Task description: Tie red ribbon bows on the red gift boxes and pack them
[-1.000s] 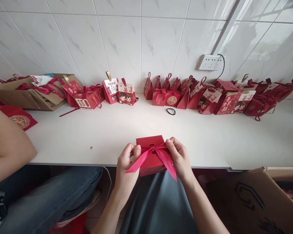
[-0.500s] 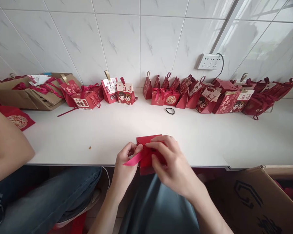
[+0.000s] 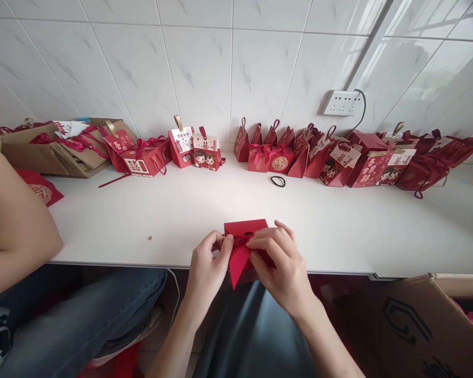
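A small red gift box (image 3: 245,231) rests at the near edge of the white counter (image 3: 205,210), partly over my lap. A red ribbon (image 3: 238,257) is tied across its front and one tail hangs down. My left hand (image 3: 208,268) pinches the ribbon at the knot from the left. My right hand (image 3: 280,262) lies over the box's right side, its fingers pinching the ribbon by the knot. Most of the bow is hidden under my fingers.
Several finished red gift boxes (image 3: 315,155) stand in a row along the tiled wall. A black hair tie (image 3: 277,181) lies before them. A brown carton (image 3: 51,149) with ribbons sits far left. Another person's arm (image 3: 11,226) and jeans are at left. A cardboard box (image 3: 418,325) stands lower right.
The ribbon tails, spread wide one second ago, are now drawn in, with one tail hanging down. My right hand crossed over the box front and stays there, both hands closer at the knot.
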The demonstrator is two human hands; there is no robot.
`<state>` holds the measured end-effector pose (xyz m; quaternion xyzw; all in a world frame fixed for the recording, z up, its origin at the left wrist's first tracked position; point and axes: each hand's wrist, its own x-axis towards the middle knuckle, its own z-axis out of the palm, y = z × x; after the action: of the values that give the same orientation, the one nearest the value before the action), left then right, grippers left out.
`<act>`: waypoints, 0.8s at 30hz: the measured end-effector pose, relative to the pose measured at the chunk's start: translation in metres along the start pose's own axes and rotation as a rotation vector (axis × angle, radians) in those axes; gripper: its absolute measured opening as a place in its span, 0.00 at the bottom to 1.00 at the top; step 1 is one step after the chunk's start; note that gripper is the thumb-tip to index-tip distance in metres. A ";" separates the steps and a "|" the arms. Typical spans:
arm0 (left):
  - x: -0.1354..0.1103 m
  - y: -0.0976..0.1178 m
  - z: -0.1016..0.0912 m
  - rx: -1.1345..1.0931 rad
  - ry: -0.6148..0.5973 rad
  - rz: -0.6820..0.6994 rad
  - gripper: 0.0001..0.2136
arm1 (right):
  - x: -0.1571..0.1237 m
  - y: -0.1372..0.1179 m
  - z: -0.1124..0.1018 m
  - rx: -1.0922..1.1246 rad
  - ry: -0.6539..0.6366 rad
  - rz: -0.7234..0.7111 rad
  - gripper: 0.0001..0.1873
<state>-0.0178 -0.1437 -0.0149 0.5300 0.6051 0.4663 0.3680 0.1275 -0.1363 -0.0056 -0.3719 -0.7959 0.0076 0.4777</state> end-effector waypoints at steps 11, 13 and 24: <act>0.002 0.020 -0.008 0.254 -0.110 0.487 0.09 | -0.011 0.001 0.012 -0.080 0.233 -0.088 0.10; 0.003 0.019 -0.010 0.227 -0.157 0.447 0.09 | -0.011 0.002 0.012 -0.081 0.235 -0.103 0.10; 0.008 0.011 -0.006 0.185 -0.140 0.413 0.10 | -0.021 -0.008 0.012 -0.047 0.205 -0.229 0.06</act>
<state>-0.0219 -0.1370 -0.0021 0.7053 0.4968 0.4364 0.2557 0.1194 -0.1508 -0.0248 -0.2884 -0.7801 -0.1036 0.5455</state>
